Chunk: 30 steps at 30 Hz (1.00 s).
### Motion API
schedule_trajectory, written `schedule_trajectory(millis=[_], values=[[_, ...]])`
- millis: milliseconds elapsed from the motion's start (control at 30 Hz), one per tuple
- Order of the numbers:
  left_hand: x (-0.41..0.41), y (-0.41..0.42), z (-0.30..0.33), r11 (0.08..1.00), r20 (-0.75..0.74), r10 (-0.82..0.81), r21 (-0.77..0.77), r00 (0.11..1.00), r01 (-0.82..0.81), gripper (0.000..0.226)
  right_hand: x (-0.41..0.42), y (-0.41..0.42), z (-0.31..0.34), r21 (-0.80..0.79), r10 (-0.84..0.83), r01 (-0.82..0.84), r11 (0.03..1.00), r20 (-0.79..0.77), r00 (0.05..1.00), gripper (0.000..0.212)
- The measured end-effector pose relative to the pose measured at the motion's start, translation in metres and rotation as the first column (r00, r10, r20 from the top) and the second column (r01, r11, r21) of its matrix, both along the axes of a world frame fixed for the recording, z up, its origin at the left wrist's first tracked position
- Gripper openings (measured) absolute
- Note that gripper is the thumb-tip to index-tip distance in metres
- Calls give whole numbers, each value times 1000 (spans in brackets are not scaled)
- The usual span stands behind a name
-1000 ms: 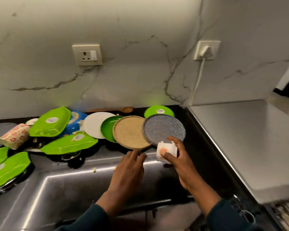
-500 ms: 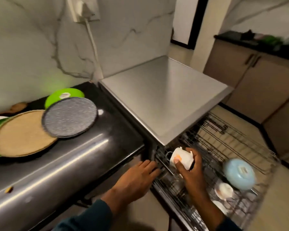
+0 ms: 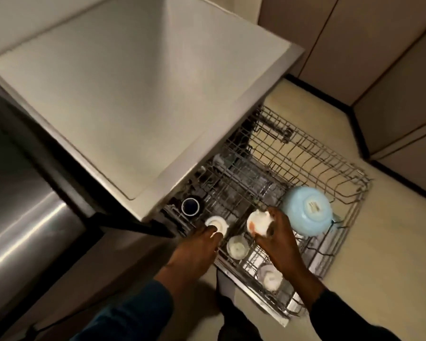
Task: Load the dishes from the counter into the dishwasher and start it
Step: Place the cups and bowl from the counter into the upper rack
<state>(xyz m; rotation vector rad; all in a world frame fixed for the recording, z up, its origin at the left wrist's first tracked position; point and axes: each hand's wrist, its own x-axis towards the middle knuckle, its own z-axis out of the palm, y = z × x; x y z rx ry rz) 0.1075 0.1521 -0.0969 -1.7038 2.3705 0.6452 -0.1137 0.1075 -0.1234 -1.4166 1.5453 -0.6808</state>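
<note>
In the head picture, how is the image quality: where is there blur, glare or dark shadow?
Head view: the light is dim and warm. Bright glare streaks lie on the steel front at left. The right hand and its white cup are motion-blurred, and so is the left hand. The rack wires smear toward the corners. Deep shadow hides the space under the dishwasher top. Straight edges bow, as with a wide lens.

White cup [image 3: 258, 223] with orange-red mark is gripped in right hand [image 3: 280, 244]. White cup base [image 3: 216, 223] is touched by left hand [image 3: 197, 252]. Pale blue bowl [image 3: 307, 214] with small pale label is seen just right of right hand. Dark navy cup [image 3: 190, 206] is seen beyond left hand. Rack [image 3: 330, 173] is silver-grey wire. Teal sleeve [image 3: 133, 313] is seen on left arm; floor [image 3: 391, 242] is cream.
</note>
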Motion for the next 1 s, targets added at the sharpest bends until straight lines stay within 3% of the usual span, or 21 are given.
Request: schedule_trajectory(millis=[100,267,533,667,767,1000], values=[[-8,-5,-26,997,64,-37,73,997,33,50,-10,-23,-26,-24,156,-166,986,-234,960,71],[7,-9,-42,992,-95,-128,-24,987,126,48,-4,-53,-59,-19,322,-383,924,-503,802,68],[4,-7,-51,999,-259,-38,-45,965,27,37,-5,-70,-87,67,466,-570,819,-657,593,76],[4,-7,-52,997,-248,-33,-71,968,16,29,-9,-73,-91,98,490,-590,801,-673,554,81],[6,-8,-57,1000,-239,-5,-26,971,-1,27,-13,-78,-88,95,481,-568,818,-655,583,79],[-5,-17,-40,985,-150,76,168,986,-51,38,-12,-78,-54,-95,235,-320,943,-492,838,41]])
